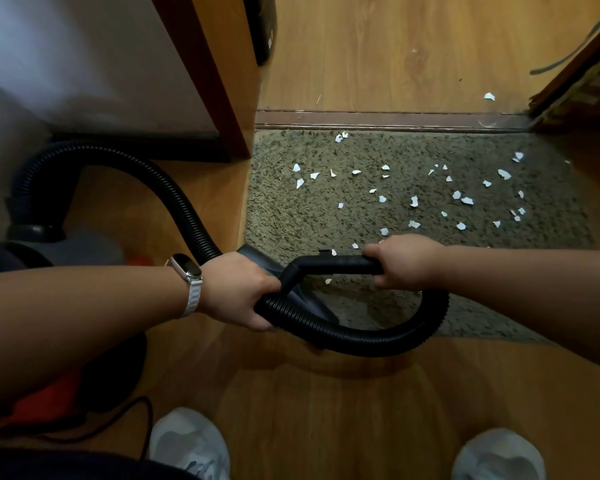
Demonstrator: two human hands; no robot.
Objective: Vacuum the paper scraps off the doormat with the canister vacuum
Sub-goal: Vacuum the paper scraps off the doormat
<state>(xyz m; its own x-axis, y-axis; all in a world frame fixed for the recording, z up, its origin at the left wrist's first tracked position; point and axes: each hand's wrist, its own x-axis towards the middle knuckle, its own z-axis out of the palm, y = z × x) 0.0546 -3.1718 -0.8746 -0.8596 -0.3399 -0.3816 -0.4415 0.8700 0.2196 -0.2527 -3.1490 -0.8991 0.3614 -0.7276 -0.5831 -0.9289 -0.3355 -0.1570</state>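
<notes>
A grey-green shaggy doormat (326,209) lies on the wooden floor before a door threshold. Several white paper scraps (413,201) are scattered over it, mostly in the middle and right. My left hand (239,289) grips the black ribbed vacuum hose (174,188) near where it meets the nozzle. My right hand (402,261) grips the black handle tube (333,263), held level above the mat's near edge. A grey flat nozzle (257,258) shows between my hands. The canister vacuum (66,251), grey and black with red parts, sits at the left.
A white wall and brown door frame (201,74) stand at the left. The brown threshold strip (395,120) runs behind the mat, with one scrap (489,96) on the floor beyond it. A power cord (132,420) lies near my left shoe (187,441). An open door edge (575,81) is at the right.
</notes>
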